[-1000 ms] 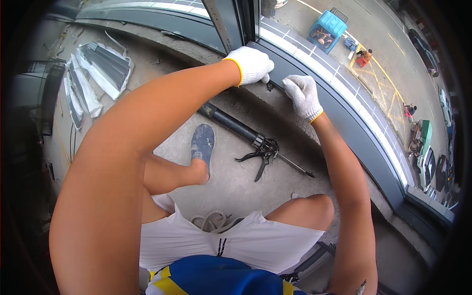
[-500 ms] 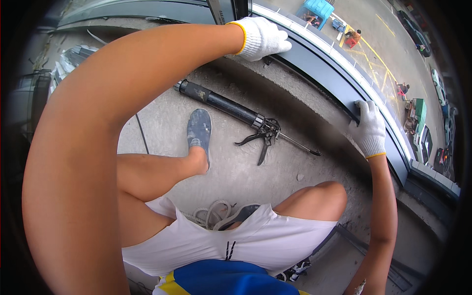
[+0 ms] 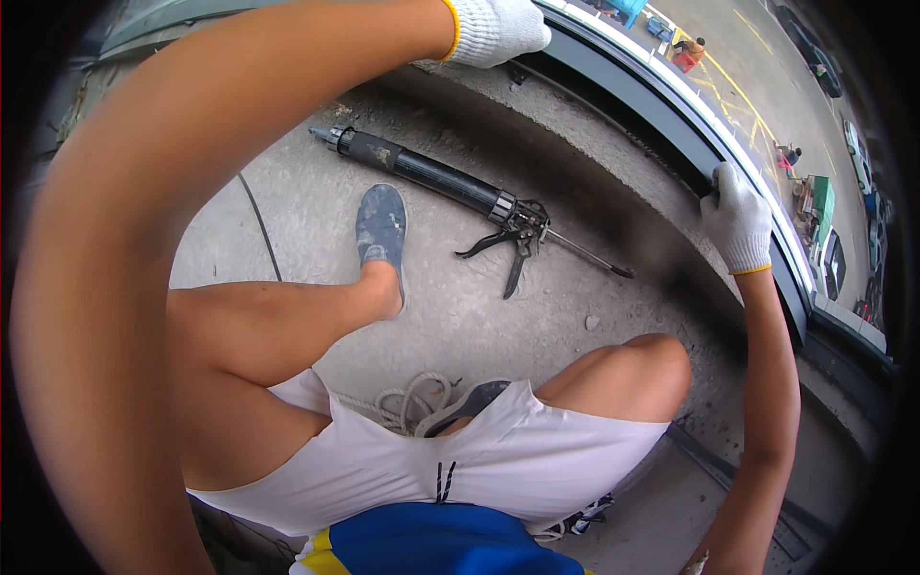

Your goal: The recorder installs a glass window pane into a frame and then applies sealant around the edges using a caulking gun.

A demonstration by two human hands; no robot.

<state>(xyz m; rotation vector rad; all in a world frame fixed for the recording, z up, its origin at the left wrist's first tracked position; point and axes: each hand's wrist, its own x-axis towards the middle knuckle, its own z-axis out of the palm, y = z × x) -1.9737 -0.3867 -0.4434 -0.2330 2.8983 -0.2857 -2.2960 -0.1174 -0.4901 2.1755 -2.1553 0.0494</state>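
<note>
Both my hands wear white knitted gloves with yellow cuffs. At the top, my left hand [image 3: 503, 34] is curled closed at the inner side of a dark grey metal window-frame bar [image 3: 637, 88]; its fingertips are partly hidden. Farther right, my right hand [image 3: 738, 225] grips the same bar with bent fingers, the thumb side toward the concrete ledge [image 3: 613, 163]. The bar runs along the outer edge of that ledge. Below it, a black caulking gun [image 3: 431, 180] with a long tube and metal rod lies on the floor, untouched by either hand.
My shoe [image 3: 381, 225] rests on the dusty concrete floor [image 3: 460, 326] beside the gun. White rope [image 3: 417, 398] lies near my other foot. Beyond the ledge is a drop to a street with parked cars [image 3: 810, 48] and seated people [image 3: 688, 48]. Dark metal strips lie at lower right.
My right hand has moved slightly right and its fingers have curled tighter. My left hand has shifted up and left in view, fingers more closed. The bar's grey face now looks narrower.
</note>
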